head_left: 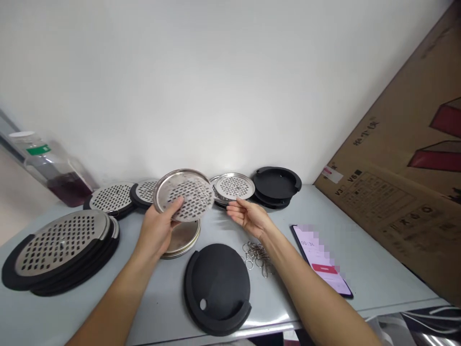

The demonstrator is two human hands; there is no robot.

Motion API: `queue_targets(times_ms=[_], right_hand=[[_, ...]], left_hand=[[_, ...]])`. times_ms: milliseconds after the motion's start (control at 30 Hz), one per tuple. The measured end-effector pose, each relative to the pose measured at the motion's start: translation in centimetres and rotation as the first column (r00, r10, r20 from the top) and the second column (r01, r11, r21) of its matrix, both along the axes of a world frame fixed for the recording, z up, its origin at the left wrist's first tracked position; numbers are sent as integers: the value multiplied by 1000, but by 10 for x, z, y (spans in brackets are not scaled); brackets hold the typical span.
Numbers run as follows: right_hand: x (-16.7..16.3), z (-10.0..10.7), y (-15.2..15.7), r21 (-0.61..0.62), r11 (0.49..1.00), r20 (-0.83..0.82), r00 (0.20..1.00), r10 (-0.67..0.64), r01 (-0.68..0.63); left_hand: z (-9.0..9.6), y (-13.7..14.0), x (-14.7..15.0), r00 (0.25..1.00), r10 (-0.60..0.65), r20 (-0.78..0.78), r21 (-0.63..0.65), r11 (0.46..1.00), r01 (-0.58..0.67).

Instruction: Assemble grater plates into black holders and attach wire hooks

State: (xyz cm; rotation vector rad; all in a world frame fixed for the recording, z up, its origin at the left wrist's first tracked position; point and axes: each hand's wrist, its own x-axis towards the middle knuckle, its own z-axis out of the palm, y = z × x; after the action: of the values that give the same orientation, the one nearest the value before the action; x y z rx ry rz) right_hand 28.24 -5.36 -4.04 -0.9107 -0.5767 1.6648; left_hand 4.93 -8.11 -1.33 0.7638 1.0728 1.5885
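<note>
My left hand (pixel 156 228) grips a shallow round metal tray (pixel 176 178) together with a perforated metal disc (pixel 194 199) lying over it, thumb on top. Below them is a stack of round metal trays (pixel 183 239), partly hidden. My right hand (pixel 250 216) holds nothing; its fingers are stretched out, close to a stack of perforated discs (pixel 236 186). A black round base (pixel 220 281) with a raised partial rim and a small hole lies nearest me. Beside my right forearm rests a loose heap of small metal rings and clips (pixel 259 257).
Several black bases with perforated discs (pixel 61 242) are stacked at left, with more (pixel 111 197) behind. More black bases (pixel 276 182) sit by the wall. A bottle of dark liquid (pixel 59 173) leans at far left. At right are a phone (pixel 320 262) and a large carton (pixel 392 192).
</note>
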Motion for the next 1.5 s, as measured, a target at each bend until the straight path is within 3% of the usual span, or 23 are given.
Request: queue_targets(times_ms=[67,133,233,400,500,567,667,800,867,900,933,967,1033,1067,1133,1267,1400,1500], right_hand=[[1,1,-8,40,998,81,995,-54,51],[-1,6,-18,169,980,224,964,-144,107],[-8,14,-34,295,954,433,881,-190,60],[-14,15,-46,153,980,455,890,43,-125],[-10,15,-47,115,978,403,908,116,-176],[-4,17,-47,112,968,353,919,173,-225],[6,19,-45,132,968,279,945,169,-212],[6,23,-29,210,976,363,932,-18,-63],[-6,25,-14,308,951,524,840,-142,-31],[-15,25,-5,395,918,624,744,-237,-39],[-26,26,4,504,860,717,596,-362,-83],[-37,26,14,609,774,762,398,-510,-174],[-59,26,32,671,596,662,-6,-749,-440],[-68,26,40,649,551,604,-84,-792,-525],[-84,23,52,580,488,542,-137,-829,-653],[-99,7,62,443,402,504,-149,-851,-801],[-95,-14,53,397,402,485,-183,-855,-825],[-80,-23,40,426,436,483,-209,-850,-793]], left_hand=[[-4,-7,8,987,-37,-155,7,999,38],[-7,-14,16,956,-34,-293,8,999,38],[-10,-21,25,889,-3,-459,43,999,26],[-13,-17,24,820,114,-561,145,989,-37],[-9,-5,3,794,184,-579,168,980,-105],[-2,1,-21,725,199,-660,157,980,-126],[8,4,-61,592,106,-799,74,994,-77],[9,1,-96,452,-161,-878,-148,987,64],[5,0,-102,327,-173,-929,-173,984,30],[3,1,-103,273,-158,-949,-164,987,3],[0,1,-103,232,-142,-962,-151,988,-20],[-2,2,-102,206,-129,-970,-139,990,-34],[-7,4,-101,168,-107,-980,-118,992,-53],[-10,4,-100,147,-95,-984,-106,992,-64],[-13,5,-98,114,-62,-992,-74,992,-98],[-16,12,-96,63,66,-996,48,965,-258],[-16,29,-93,14,157,-987,138,906,-400],[-20,47,-92,27,139,-990,113,887,-447]])
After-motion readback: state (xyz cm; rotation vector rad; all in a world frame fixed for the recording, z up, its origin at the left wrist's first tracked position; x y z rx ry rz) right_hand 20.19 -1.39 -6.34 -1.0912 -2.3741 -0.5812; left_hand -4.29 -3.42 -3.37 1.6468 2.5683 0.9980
